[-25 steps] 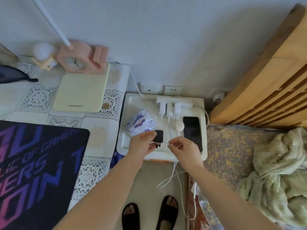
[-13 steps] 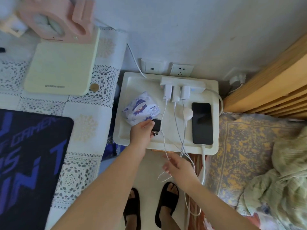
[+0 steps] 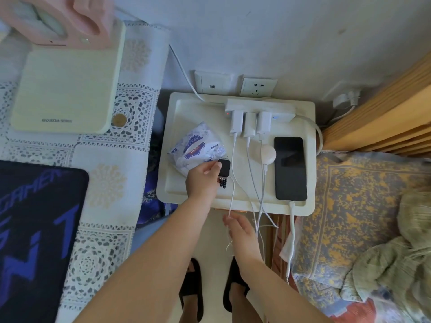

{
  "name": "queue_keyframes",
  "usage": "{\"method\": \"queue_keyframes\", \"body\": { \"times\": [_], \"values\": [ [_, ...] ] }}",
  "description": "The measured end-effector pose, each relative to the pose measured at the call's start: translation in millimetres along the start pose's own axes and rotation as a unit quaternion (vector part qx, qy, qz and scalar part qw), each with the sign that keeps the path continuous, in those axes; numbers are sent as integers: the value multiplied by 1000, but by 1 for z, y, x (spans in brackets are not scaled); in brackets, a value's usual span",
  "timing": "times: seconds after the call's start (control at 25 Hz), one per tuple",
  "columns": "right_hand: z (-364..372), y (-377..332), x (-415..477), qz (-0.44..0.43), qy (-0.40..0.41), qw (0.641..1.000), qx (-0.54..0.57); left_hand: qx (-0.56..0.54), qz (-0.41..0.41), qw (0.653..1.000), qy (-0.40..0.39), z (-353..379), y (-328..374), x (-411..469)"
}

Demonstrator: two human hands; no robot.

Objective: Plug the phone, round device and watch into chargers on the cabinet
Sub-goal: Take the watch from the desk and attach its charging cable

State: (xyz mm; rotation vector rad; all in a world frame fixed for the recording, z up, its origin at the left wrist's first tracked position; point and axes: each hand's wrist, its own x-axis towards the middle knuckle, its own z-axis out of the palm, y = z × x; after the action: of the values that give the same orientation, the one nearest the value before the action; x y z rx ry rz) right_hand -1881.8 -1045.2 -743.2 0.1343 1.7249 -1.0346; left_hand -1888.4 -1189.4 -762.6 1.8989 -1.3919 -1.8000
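Observation:
On the white cabinet top [image 3: 193, 108] a black phone [image 3: 290, 167] lies at the right with a white cable in its near end. A white round device [image 3: 268, 153] sits left of the phone, also on a cable. My left hand [image 3: 203, 179] pinches the small black watch [image 3: 224, 167], its dark strap hanging below. A thin white cable [image 3: 232, 197] runs from the watch down to my right hand [image 3: 240, 231], which hangs below the cabinet's front edge with fingers loosely around that cable. Three white chargers [image 3: 250, 123] sit in a power strip [image 3: 260, 108] at the back.
A tissue pack [image 3: 196, 148] lies on the cabinet's left side. Wall sockets [image 3: 256, 86] are behind. A lace-covered table [image 3: 112, 183] with a cream box [image 3: 67, 87], pink clock [image 3: 58, 17] and dark mat [image 3: 35, 229] stands left. A bed [image 3: 361, 206] and wooden frame [image 3: 384, 108] are right.
My right hand has dropped from beside the watch to below the cabinet's front edge, trailing the thin cable. The left hand stays on the watch. The view has tilted down and closer.

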Motion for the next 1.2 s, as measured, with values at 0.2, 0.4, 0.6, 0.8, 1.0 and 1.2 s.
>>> {"method": "queue_keyframes", "body": {
  "times": [0.2,0.4,0.6,0.8,1.0,1.2],
  "values": [
    [-6,5,2,-94,89,986,-102,43,14,999,6,8,-4,4],
    [-10,-25,28,-277,143,929,-201,56,28,998,-7,8,-8,5],
    [-13,-52,70,-359,253,777,-451,49,15,999,-13,9,-12,5],
    [-20,-55,83,-399,267,710,-516,82,20,996,39,8,-18,9],
    [-24,-59,88,-410,248,701,-528,60,36,995,65,10,-20,-2],
    [-25,-64,91,-416,222,701,-535,67,97,988,102,6,-36,-25]
  ]
}}
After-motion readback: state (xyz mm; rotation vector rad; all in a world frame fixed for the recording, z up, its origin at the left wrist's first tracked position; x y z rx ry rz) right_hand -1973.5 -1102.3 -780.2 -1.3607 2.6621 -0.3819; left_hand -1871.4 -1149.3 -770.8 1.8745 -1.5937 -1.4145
